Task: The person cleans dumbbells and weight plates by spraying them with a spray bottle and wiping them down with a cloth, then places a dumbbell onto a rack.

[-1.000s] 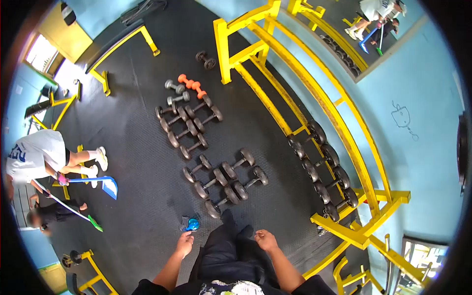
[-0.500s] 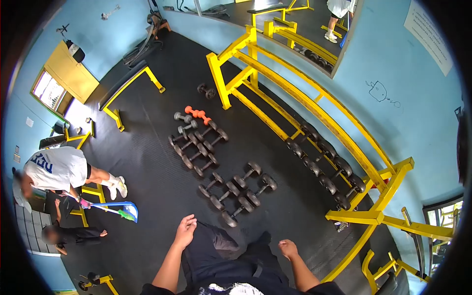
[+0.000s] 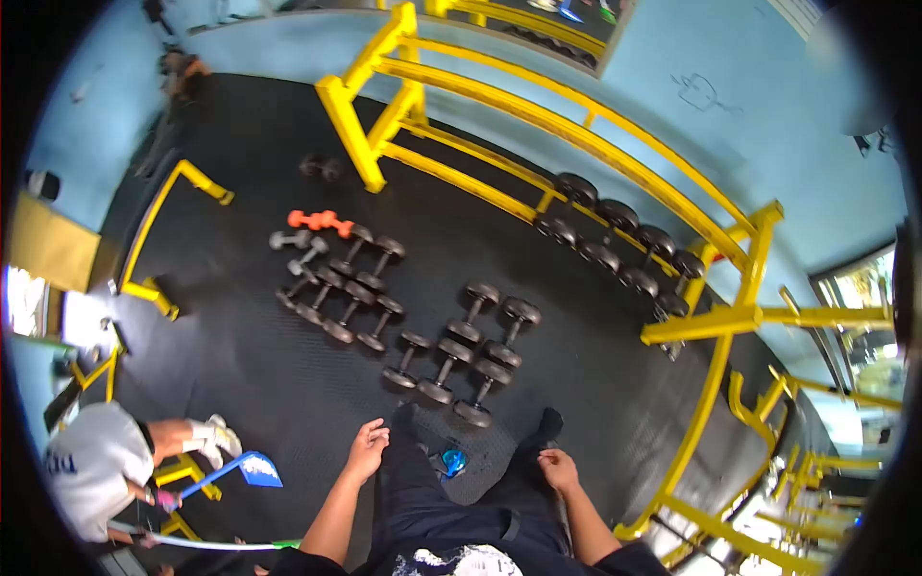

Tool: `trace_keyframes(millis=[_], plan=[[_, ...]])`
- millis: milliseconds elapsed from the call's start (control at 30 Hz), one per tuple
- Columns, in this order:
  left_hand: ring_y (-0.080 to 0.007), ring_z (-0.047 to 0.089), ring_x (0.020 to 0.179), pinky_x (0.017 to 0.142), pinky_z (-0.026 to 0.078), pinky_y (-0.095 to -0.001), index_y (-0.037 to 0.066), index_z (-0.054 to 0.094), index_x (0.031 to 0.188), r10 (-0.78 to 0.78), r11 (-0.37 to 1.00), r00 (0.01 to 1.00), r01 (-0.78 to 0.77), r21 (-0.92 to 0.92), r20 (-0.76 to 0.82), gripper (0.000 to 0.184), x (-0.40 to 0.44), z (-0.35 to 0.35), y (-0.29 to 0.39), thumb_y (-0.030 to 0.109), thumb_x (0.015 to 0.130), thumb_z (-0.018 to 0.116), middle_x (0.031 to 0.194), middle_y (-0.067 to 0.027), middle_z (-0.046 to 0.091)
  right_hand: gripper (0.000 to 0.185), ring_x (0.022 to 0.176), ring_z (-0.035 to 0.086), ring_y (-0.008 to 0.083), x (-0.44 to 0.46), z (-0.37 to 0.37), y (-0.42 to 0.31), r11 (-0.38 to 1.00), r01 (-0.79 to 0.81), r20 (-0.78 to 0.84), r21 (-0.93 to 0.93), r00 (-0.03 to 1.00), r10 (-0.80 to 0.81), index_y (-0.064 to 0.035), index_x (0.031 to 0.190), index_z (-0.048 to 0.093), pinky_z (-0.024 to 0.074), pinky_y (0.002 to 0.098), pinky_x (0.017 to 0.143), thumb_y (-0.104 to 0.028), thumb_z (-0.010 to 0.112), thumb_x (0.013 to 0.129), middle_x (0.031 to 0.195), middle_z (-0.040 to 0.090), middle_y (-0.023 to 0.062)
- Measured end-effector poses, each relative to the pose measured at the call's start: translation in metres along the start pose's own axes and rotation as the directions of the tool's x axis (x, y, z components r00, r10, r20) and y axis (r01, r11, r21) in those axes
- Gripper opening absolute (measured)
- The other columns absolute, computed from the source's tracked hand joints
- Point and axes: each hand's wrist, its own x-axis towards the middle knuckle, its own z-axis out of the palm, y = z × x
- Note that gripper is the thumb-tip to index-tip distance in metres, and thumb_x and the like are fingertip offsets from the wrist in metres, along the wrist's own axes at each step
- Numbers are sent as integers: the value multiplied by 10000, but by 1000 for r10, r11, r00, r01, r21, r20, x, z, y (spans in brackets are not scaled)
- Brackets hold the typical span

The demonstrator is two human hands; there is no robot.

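Left hand (image 3: 368, 449) is raised beside the left leg, fingers loosely bent and slightly spread, nothing visible in them. Right hand (image 3: 558, 470) is by the right leg, fingers curled in; can't tell if they pinch anything. Blue object (image 3: 451, 463) is on the black floor (image 3: 240, 384), between the legs and between the hands, touching neither; too small to identify. Dark dumbbells (image 3: 473, 414) lie in a close cluster just ahead of the feet. Other person (image 3: 96, 461) with a blue dustpan (image 3: 259, 469) is well off to the left.

Handling, as judged: bend the knees and keep the back straight for any reach down. Wrap the whole hand around mid-handle, thumb opposed, so neither end dips. Heads sit tight together, so fingers should stay out of the gaps; lift straight up, one at a time. Blue object is near the feet: watch footing there.
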Motion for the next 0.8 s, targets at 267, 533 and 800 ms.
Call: trace_keyframes(millis=[267, 533, 800], plan=[[-215, 614, 1132, 998, 475, -315, 22, 453, 1426, -113, 982, 973, 79, 171, 201, 463, 65, -68, -26, 79, 980, 565, 1307, -180, 614, 350, 1029, 700, 225, -85, 134, -26, 985, -170, 77, -5, 983, 170, -88, 1188, 683, 536, 347, 928, -296, 691, 908, 1096, 731, 108], [-210, 620, 1072, 940, 498, -340, 73, 442, 1443, 41, 965, 908, -145, 220, 418, 475, 155, -40, -79, 137, 996, 591, 1328, -175, 597, 396, 1048, 701, 261, -55, 197, 12, 978, -206, 68, 8, 976, 205, -60, 1202, 664, 537, 365, 936, -311, 686, 896, 1126, 725, 131], [-263, 621, 1154, 959, 513, -368, 41, 419, 1446, 61, 801, 745, -434, 413, 664, 519, 244, 60, -114, 195, 990, 615, 1376, -220, 550, 620, 1193, 598, 335, 72, 264, 107, 978, 122, -161, -171, 976, -149, -84, 1330, 564, 481, 433, 1023, -427, 745, 845, 1294, 615, 164]])
